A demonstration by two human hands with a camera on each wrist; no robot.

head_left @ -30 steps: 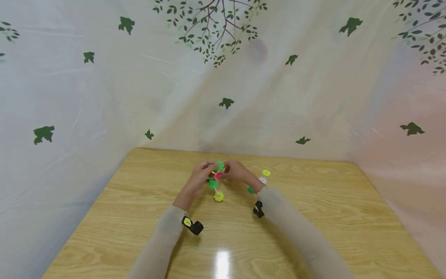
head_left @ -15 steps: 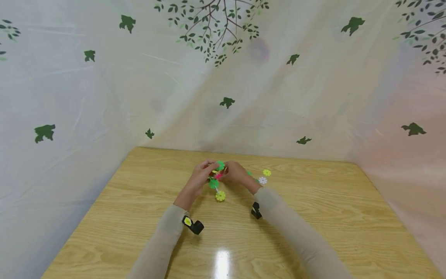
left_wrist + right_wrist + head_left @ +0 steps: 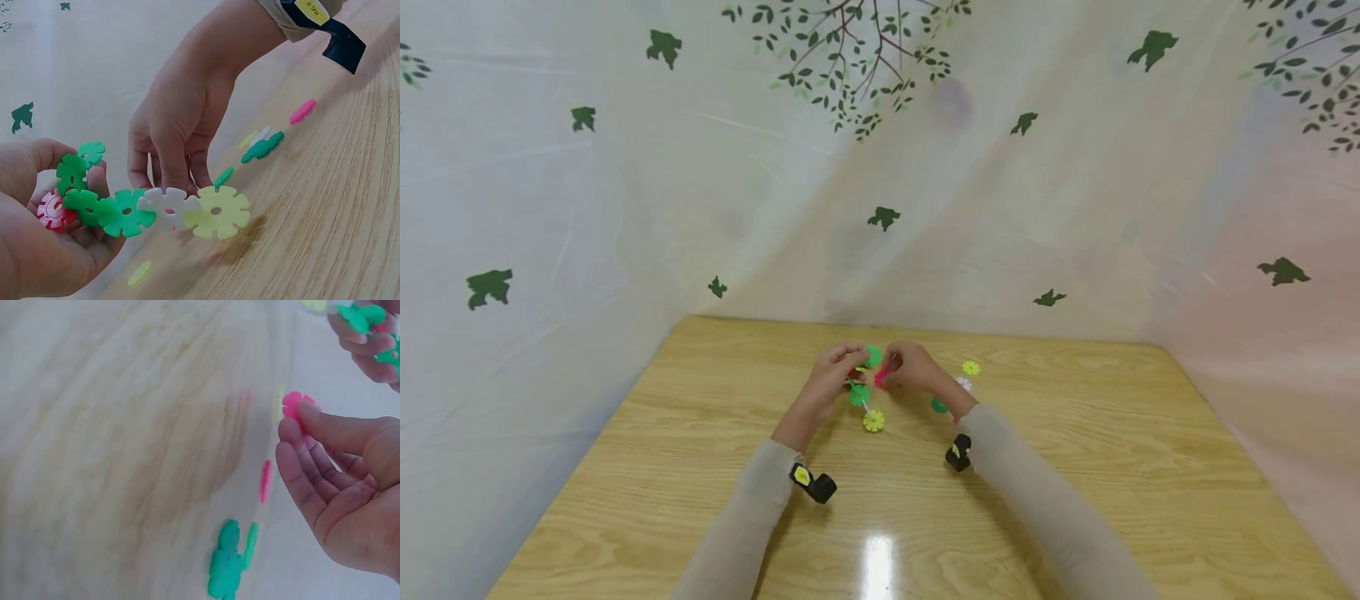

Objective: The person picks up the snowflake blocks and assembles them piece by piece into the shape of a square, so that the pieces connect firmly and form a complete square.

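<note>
Right hand [image 3: 350, 487] pinches a bright pink, flower-shaped plastic piece [image 3: 292, 406] between thumb and fingertips, the other fingers loosely bent below. Left hand [image 3: 47, 253] curls its thumb and fingers around one end of a chain of joined flower-shaped plastic pieces [image 3: 128, 212], the landmark for all that follows. The bright pink piece is just to the right of the chain, near it but apart.

From the chain's free end the order runs pale yellow, white, then green pieces leading into the left hand. A red flower-shaped plastic piece [image 3: 55, 209] sits within the curl of that hand, at the gripped end of the chain; how it joins is hidden. The pale yellow end points back toward the person, clear of the fingers.

Loose pieces lie on the light wood-grain table [image 3: 880, 483] to the right of the chain: a yellow flower-shaped plastic piece [image 3: 971, 367] farthest from the person, a white flower-shaped plastic piece [image 3: 964, 384] close by it, and a teal-green flower-shaped plastic piece [image 3: 939, 406] nearer, by the right wrist. Beyond the chain, behind the table, hangs pale cloth [image 3: 805, 258] printed with dark green shapes and leafy branches.
</note>
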